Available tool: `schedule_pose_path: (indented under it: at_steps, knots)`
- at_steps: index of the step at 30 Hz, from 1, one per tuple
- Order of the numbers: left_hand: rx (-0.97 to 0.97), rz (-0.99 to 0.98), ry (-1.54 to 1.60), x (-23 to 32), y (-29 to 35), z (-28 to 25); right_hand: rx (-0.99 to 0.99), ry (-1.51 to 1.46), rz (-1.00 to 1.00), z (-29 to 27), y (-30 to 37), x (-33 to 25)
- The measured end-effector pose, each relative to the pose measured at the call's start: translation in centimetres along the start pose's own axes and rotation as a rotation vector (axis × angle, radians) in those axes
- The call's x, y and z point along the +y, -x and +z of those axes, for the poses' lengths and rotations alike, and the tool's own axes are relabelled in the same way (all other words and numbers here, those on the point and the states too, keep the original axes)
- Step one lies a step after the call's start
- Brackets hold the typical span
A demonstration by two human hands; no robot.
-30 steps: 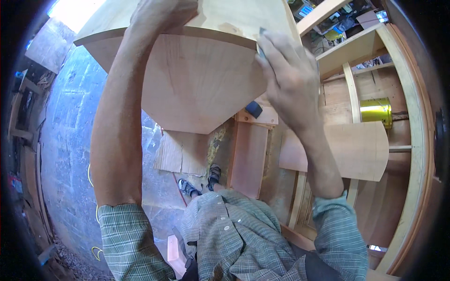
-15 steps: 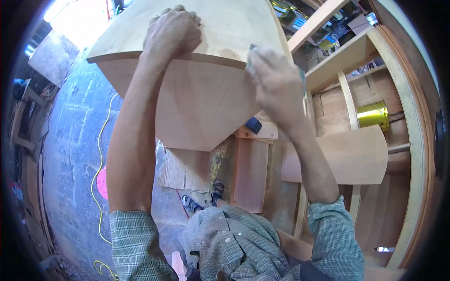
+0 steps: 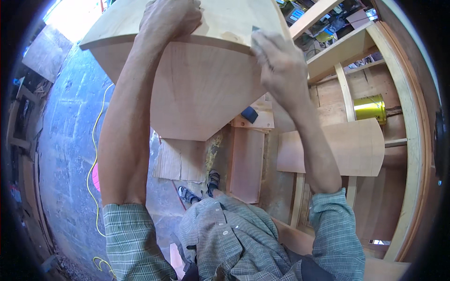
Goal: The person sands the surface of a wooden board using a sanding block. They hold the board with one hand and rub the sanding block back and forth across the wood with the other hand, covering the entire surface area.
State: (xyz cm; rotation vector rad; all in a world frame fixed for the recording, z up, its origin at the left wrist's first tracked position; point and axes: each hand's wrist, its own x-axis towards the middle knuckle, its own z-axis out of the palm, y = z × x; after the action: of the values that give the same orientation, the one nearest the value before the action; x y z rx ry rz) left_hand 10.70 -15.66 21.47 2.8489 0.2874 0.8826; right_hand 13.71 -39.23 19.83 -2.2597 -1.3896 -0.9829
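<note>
A pale wooden piece, its curved top board (image 3: pixel 225 18) overhanging an angled front panel (image 3: pixel 197 89), stands before me. My left hand (image 3: pixel 171 18) rests on the top near its front edge, fingers curled closed; whatever they may hold is hidden. At the board's right front corner, my right hand (image 3: pixel 279 58) is closed around a small dark grey-green piece of sandpaper (image 3: pixel 255 28), of which only an edge shows. That hand is slightly blurred. A darker patch marks the board's surface just left of it.
Right of me lies a wooden frame (image 3: pixel 347 91) with a gold tin (image 3: pixel 370 109) and a curved-end board (image 3: pixel 344 147). A dark blue block (image 3: pixel 249 114) sits on a wooden box (image 3: pixel 246 164) below. Cardboard (image 3: pixel 180 159) and a yellow cord (image 3: pixel 93 164) lie on the floor.
The whole view has shifted, so the wooden piece sits higher in the picture. My right hand has moved slightly away from me at the corner; my left hand stays on the top.
</note>
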Motion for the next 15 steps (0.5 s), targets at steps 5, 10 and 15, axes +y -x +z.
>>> schedule_pose_path:
  at_steps: [5,10,15]
  knots:
    - [0.022,0.010,-0.002,-0.4,0.2,0.4,-0.181,0.000,-0.156,-5.1,4.3,-3.2]
    - [0.015,-0.013,0.010,0.3,-0.1,0.1,0.126,0.151,-0.073,-5.2,2.7,0.0]
    - [0.032,-0.010,0.031,-0.4,0.1,0.4,-0.046,0.065,-0.092,-1.5,2.1,1.3]
